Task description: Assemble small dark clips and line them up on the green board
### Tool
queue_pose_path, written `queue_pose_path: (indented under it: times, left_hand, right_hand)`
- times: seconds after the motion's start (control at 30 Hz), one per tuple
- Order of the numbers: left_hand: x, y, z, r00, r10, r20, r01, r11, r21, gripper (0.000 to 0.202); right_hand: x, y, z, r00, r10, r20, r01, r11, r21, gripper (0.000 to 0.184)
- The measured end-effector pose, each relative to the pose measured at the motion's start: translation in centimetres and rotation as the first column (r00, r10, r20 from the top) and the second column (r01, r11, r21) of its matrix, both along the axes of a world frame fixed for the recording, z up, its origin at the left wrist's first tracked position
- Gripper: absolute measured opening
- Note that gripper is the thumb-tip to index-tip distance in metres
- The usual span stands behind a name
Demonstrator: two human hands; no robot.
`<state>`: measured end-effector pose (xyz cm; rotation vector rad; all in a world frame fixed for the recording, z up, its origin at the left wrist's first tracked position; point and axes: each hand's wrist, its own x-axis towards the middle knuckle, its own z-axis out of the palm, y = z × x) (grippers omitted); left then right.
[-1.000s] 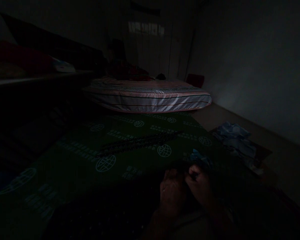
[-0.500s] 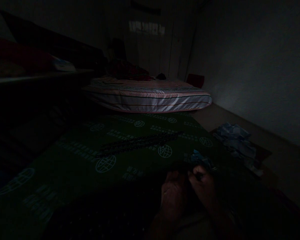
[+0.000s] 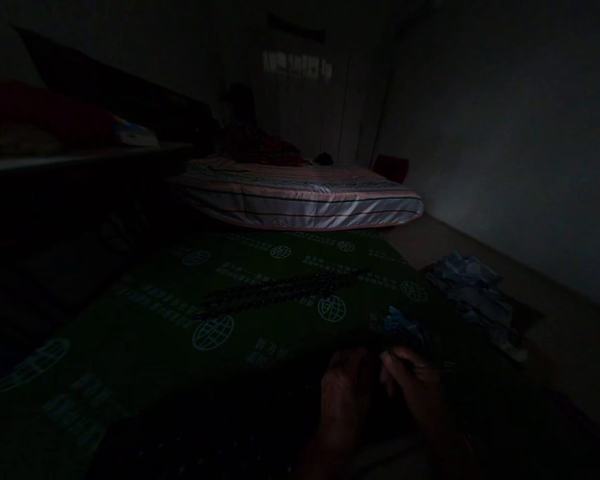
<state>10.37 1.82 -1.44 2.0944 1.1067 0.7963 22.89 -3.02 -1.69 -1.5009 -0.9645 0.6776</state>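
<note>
A dark cloth with small light dots (image 3: 230,417) spreads over the near part of the green printed board (image 3: 145,347). My left hand (image 3: 344,393) is closed with curled fingers at the cloth's right part, gripping its dark fabric. Close to its right, my right hand (image 3: 419,383) is pinched, thumb against fingers. Whatever lies in that pinch is too dark to make out. Just beyond the right hand lies a crumpled blue thing (image 3: 403,323). Farther out, long narrow dark dotted strips (image 3: 280,293) rest on the board.
A bed with a striped cover (image 3: 305,200) stands beyond the board. On the floor at right is a heap of pale blue cloth (image 3: 473,287). A shelf (image 3: 80,158) at left holds a red bundle (image 3: 55,113). The room is very dark.
My right hand has shifted slightly right and down, its fingers changing from a rounded curl to a flatter pinch. My left hand stays nearly in place. The view has tilted slightly.
</note>
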Motion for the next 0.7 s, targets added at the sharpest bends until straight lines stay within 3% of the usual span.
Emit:
queue_pose_path:
  times: [0.1, 0.27, 0.4, 0.53, 0.63, 0.7]
  left_hand:
    - [-0.1, 0.1, -0.7, 0.991, 0.080, 0.111, -0.070, 0.993, -0.090, 0.026]
    - [-0.1, 0.2, -0.9, 0.964, 0.137, 0.228, -0.095, 0.978, -0.188, 0.018]
    - [0.0, 0.3, -0.7, 0.926, 0.179, 0.332, -0.075, 0.950, -0.303, 0.016]
    - [-0.1, 0.3, -0.5, 0.871, 0.195, 0.451, -0.012, 0.926, -0.376, 0.014]
    - [-0.2, 0.3, -0.3, 0.816, 0.219, 0.535, 0.052, 0.894, -0.444, 0.013]
    - [-0.2, 0.3, -0.1, 0.785, 0.244, 0.569, 0.081, 0.870, -0.486, 0.012]
  right_hand:
    - [0.4, -0.5, 0.6, 1.000, -0.012, -0.006, 0.012, 1.000, -0.010, 0.032]
    - [0.7, -1.6, 1.7, 0.995, 0.099, 0.001, -0.097, 0.986, -0.134, 0.047]
    - [1.1, -1.5, 2.3, 0.961, 0.166, 0.223, -0.138, 0.981, -0.138, 0.037]
    - [1.5, -0.4, 3.2, 0.775, 0.288, 0.562, -0.225, 0.958, -0.180, 0.028]
    - [1.5, 0.4, 3.8, 0.612, 0.454, 0.648, -0.312, 0.891, -0.330, 0.030]
    - [1.5, 0.9, 4.0, 0.542, 0.523, 0.658, -0.338, 0.852, -0.399, 0.029]
